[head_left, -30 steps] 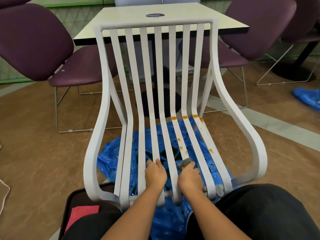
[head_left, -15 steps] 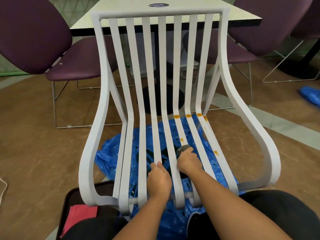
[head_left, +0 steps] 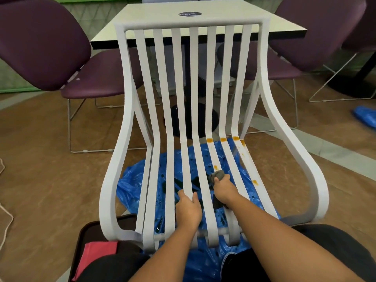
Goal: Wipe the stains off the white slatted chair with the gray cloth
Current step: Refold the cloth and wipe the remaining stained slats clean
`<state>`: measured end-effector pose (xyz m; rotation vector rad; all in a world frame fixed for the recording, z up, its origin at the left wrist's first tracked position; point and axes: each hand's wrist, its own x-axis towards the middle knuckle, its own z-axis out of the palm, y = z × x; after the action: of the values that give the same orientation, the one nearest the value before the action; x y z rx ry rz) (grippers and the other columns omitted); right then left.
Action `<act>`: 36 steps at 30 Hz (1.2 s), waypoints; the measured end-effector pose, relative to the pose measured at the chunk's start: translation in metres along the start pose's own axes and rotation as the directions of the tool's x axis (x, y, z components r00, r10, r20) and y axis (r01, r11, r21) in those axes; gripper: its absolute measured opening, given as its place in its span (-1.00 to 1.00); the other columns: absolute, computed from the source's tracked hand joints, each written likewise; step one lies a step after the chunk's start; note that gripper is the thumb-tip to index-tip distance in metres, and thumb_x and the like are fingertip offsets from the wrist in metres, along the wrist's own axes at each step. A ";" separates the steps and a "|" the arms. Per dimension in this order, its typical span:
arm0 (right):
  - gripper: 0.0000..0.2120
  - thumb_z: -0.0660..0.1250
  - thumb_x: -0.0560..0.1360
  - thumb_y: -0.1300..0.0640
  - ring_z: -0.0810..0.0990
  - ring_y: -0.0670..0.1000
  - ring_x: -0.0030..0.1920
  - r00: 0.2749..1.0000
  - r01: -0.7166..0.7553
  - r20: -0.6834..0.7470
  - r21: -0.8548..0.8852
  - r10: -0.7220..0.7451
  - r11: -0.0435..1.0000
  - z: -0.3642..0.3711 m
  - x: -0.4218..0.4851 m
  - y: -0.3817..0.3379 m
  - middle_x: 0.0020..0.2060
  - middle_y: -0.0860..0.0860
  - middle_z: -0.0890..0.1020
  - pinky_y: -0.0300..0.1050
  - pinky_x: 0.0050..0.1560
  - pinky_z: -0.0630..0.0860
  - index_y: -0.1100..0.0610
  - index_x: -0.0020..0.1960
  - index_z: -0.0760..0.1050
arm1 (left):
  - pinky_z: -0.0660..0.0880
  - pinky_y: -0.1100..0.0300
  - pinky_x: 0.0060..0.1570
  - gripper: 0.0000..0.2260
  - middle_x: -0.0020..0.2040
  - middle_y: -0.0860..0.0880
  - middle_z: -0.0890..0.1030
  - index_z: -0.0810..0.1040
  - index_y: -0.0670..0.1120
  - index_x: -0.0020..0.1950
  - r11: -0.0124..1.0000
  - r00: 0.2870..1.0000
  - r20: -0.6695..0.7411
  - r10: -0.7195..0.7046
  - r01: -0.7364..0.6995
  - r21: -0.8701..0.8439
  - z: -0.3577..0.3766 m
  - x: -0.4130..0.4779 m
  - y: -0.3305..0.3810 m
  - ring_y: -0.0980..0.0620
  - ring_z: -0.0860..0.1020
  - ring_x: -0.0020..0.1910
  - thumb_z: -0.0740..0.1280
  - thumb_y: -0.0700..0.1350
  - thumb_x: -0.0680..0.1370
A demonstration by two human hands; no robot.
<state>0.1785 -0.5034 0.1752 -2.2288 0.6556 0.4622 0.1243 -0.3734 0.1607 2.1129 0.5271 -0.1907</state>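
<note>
While right hand [head_left: 223,190] grips gray cloth [head_left: 217,175], left hand [head_left: 188,208] a slat [head_left: 186,184]: blue sheet [head_left: 132,180] on brown floor [head_left: 50,180].

The white slatted chair [head_left: 213,127] stands upright — orange stains [head_left: 222,139] dot its right slats, gray cloth [head_left: 217,175] bunched there.

A cafe or eating place is shown: purple chairs [head_left: 67,64] are set around a square counter [head_left: 203,17].

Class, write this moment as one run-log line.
step: wiping seat | right hand: presses gray cloth on slat | left hand: grips next slat of white chair | orange stains: several visible beyond cloth
</note>
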 end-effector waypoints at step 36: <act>-0.46 0.12 0.67 0.06 0.56 0.21 0.22 0.999 -0.025 -0.033 -0.351 0.014 0.936 0.003 0.075 -0.050 0.23 0.21 0.56 0.10 0.07 0.49 0.27 0.50 -0.03 | 0.55 0.27 -0.15 -0.60 -0.05 0.11 0.61 0.25 0.06 0.53 0.986 0.996 0.071 0.055 -0.043 -0.158 0.001 0.007 -0.006 0.17 0.61 -0.12 0.16 0.06 0.69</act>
<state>0.2671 -0.4953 0.1635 -2.5719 0.6517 0.5962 0.1283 -0.3698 0.1534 1.9556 0.4312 -0.1935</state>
